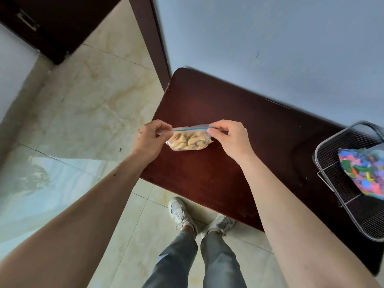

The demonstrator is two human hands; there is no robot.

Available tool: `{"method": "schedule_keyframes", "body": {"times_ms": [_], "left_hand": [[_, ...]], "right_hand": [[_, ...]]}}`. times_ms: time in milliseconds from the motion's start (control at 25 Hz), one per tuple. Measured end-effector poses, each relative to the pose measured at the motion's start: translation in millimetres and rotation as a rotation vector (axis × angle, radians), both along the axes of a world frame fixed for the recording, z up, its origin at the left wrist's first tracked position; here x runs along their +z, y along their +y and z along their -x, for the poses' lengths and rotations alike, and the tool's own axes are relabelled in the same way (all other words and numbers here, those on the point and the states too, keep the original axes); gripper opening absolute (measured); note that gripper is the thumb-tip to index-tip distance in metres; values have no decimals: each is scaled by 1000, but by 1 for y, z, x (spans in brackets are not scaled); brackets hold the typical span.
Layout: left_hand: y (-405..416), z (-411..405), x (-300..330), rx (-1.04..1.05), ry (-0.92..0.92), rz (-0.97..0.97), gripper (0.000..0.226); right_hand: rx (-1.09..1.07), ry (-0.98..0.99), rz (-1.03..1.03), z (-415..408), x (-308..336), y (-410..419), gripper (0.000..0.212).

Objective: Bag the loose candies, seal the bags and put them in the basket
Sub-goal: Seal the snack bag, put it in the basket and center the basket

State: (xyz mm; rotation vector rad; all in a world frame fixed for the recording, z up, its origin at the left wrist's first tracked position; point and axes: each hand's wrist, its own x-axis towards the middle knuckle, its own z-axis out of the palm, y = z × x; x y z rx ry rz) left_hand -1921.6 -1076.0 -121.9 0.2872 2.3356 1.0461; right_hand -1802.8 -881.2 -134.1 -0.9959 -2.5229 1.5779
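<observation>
Clear bag of tan candies, blue-striped top pinched by left grip and right grip.

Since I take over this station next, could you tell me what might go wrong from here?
The zip bag of yellow candies is held only by pinches of the left hand and right hand at its strip; an incomplete seal could spill candies. The wire basket overhangs the table edge and might tip.

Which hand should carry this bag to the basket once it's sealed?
Probably the right hand: it already pinches the bag at its zip end, and the basket sits on that side.
</observation>
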Motion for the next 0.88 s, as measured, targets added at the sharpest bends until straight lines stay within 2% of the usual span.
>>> {"method": "schedule_keyframes", "body": {"times_ms": [120,320,560,880], "left_hand": [[8,3,4,58,-25,14,5],[31,-3,9,24,-1,51,9],[76,-20,19,-85,18,15,10],[167,-76,37,-272,-8,-77,9]], "right_hand": [[-20,-9,0,-4,-2,6,13],[-22,-34,-4,-17,3,20,15],[-103,-43,-44,-52,12,51,16],[-329,25,-50,-139,29,103,16]]}}
